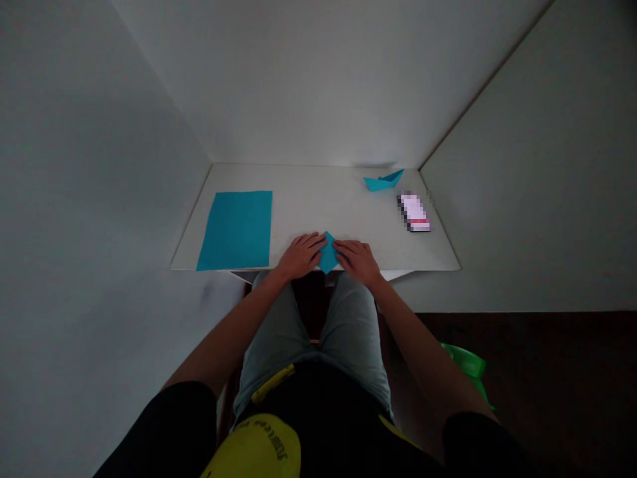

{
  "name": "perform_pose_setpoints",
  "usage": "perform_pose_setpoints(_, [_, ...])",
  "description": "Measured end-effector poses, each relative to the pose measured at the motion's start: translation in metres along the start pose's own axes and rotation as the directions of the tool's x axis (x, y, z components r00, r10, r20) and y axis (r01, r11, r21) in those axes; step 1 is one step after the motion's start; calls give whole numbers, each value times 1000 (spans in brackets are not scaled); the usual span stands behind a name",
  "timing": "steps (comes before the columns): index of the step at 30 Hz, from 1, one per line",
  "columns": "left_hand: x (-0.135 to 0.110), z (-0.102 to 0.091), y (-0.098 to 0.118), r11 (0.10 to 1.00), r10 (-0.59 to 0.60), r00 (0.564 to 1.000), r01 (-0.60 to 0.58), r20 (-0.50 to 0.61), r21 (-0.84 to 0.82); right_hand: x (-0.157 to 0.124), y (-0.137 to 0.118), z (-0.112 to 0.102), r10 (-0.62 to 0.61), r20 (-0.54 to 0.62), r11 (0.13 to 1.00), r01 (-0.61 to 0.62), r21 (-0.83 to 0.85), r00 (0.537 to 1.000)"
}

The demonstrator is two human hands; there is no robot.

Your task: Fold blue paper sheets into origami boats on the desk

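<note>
A small folded piece of blue paper (pixel 328 254) lies near the front edge of the white table (pixel 318 199). My left hand (pixel 300 255) rests flat on its left side, fingers stretched out and pressing down. My right hand (pixel 357 260) lies flat on its right side in the same way. Only the middle of the folded paper shows between the two hands.
A flat blue sheet (pixel 236 229) lies at the table's left. A folded blue paper boat (pixel 383 180) sits at the far right, with a blurred phone-like object (pixel 414 212) beside it. White walls close in on three sides. A green object (pixel 468 368) stands on the floor at right.
</note>
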State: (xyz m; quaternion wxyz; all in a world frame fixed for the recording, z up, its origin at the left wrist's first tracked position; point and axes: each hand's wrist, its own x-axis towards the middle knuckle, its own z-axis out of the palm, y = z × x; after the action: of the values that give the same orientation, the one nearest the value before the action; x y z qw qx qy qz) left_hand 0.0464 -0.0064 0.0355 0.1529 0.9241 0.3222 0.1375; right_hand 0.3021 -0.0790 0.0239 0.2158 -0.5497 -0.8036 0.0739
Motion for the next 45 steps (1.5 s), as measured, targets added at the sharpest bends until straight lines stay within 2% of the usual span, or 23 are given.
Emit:
perform_pose_setpoints(3, [-16,-2,-3,993,113,992,-114,57,16,-12,-3,-6,-76,55,997,77,-18,996])
perform_pose_setpoints(5, [-27,-3,-3,990,137,988,-138,72,11,-21,-3,-9,-116,82,993,116,2,990])
perform_pose_setpoints(9, [-36,-2,1,992,99,994,-94,51,-87,-33,0,-8,-99,69,987,89,136,993])
perform_pose_setpoints(12, [-26,-4,4,959,5,1000,-6,-4,-283,-26,1,-8,18,7,946,-19,325,1000])
perform_pose_setpoints(14, [-14,-7,4,889,-118,992,89,-37,-449,-15,1,-7,146,-46,884,-110,455,988])
perform_pose_setpoints(17, [6,-9,0,714,-302,951,178,-68,-678,6,6,-3,317,-107,768,-189,612,942])
perform_pose_setpoints(19, [14,-7,-4,608,-374,925,190,-66,-771,17,12,2,376,-115,688,-194,699,919])
perform_pose_setpoints(21, [18,-5,-7,557,-411,910,210,-47,-803,25,19,6,397,-99,621,-188,761,912])
perform_pose_setpoints(23, [18,-3,-9,556,-426,904,239,-26,-796,28,24,9,405,-73,590,-199,782,912])
perform_pose_setpoints(28, [14,3,-9,595,-419,908,250,-29,-764,25,25,11,428,-44,582,-238,777,903])
perform_pose_setpoints(31, [17,7,-4,645,-461,882,254,-102,-721,25,17,12,422,-131,641,-193,743,897])
perform_pose_setpoints(34, [21,13,4,669,-522,832,263,-187,-695,29,6,14,482,-253,714,-209,668,839])
perform_pose_setpoints(36, [23,16,10,706,-521,817,248,-248,-663,33,-2,16,509,-271,727,-239,644,817])
perform_pose_setpoints(38, [24,18,13,745,-487,829,231,-275,-626,37,-11,20,499,-221,717,-255,649,838])
perform_pose_setpoints(41, [22,20,12,775,-425,883,240,-201,-584,44,-21,25,454,-116,691,-267,671,883])
perform_pose_setpoints(45, [19,19,7,810,-305,940,172,-152,-561,47,-26,29,430,-69,695,-282,662,900])
